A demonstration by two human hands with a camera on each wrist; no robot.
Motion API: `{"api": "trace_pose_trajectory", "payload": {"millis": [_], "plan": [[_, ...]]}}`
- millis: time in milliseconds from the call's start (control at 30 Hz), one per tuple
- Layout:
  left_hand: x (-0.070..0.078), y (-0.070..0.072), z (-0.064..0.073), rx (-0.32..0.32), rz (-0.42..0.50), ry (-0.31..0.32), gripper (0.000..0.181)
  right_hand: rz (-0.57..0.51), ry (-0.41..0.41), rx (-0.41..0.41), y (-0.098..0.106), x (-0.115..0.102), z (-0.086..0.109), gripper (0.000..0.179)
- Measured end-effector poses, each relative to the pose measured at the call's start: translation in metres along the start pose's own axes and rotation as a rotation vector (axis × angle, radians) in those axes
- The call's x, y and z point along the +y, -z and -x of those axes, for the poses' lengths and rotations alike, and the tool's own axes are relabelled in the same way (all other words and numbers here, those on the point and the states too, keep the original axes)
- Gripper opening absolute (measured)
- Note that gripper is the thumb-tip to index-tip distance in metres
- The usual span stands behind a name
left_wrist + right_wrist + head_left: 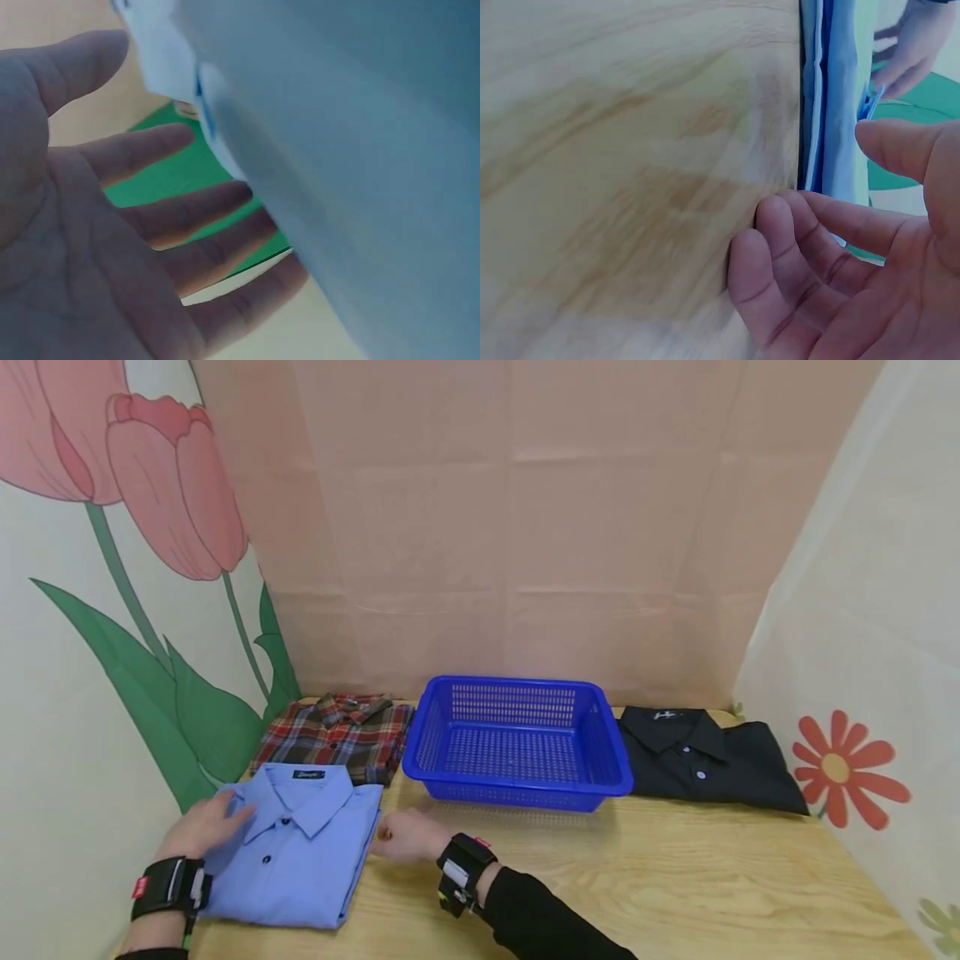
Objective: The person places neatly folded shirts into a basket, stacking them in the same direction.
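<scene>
A folded light blue shirt [300, 872] with dark buttons lies at the front left of the table, collar toward the back. My left hand [198, 828] is at its left side, thumb reaching over the top. In the left wrist view the fingers [187, 214] are spread and slightly bent, their tips right at the shirt's side. On the opposite side, my right hand [411, 835] rests low by the shirt's right edge. The right wrist view shows its fingers [754, 270] loosely bent at the tabletop, thumb apart from them and close to the shirt's layered folds [840, 97].
A blue plastic basket [517, 787] stands at the back middle of the wooden table [675, 877]. Behind the blue shirt lies a folded plaid shirt [337, 739]. A folded black shirt [708, 768] sits right of the basket. Printed sheets form walls around the table.
</scene>
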State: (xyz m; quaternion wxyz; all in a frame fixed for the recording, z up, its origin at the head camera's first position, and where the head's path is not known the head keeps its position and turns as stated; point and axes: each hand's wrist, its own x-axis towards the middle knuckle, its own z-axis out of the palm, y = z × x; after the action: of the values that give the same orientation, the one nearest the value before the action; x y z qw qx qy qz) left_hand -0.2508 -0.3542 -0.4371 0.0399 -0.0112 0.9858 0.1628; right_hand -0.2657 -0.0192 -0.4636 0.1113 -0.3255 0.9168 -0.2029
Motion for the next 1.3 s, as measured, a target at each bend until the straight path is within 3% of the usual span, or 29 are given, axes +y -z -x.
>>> {"api": "trace_pose_trajectory", "payload": {"millis": [267, 467, 633, 767, 967, 1100, 1300], "plan": [[-0.007, -0.002, 0.004, -0.094, 0.035, 0.027, 0.082, -0.096, -0.076, 0.008, -0.004, -0.006, -0.005, 0.034], [-0.005, -0.002, 0.005, -0.078, 0.022, 0.029, 0.083, -0.127, -0.118, 0.045, -0.005, -0.013, -0.007, 0.032], [-0.001, -0.006, 0.004, -0.068, 0.008, 0.025, 0.083, -0.135, -0.23, 0.109, -0.008, -0.023, -0.013, 0.047], [0.003, -0.011, 0.004, -0.056, -0.008, -0.006, 0.076, -0.129, -0.296, 0.123, -0.012, -0.032, -0.017, 0.047], [0.005, -0.018, 0.004, -0.01, -0.04, -0.077, 0.053, -0.243, -0.293, 0.115, -0.017, -0.037, -0.018, 0.032], [0.005, -0.02, 0.004, 0.017, -0.065, -0.121, 0.05, -0.312, -0.248, 0.127, -0.016, -0.037, -0.02, 0.02], [0.01, -0.021, 0.005, 0.022, -0.065, -0.103, 0.052, -0.563, -0.209, 0.131, -0.018, -0.04, -0.024, 0.017]]}}
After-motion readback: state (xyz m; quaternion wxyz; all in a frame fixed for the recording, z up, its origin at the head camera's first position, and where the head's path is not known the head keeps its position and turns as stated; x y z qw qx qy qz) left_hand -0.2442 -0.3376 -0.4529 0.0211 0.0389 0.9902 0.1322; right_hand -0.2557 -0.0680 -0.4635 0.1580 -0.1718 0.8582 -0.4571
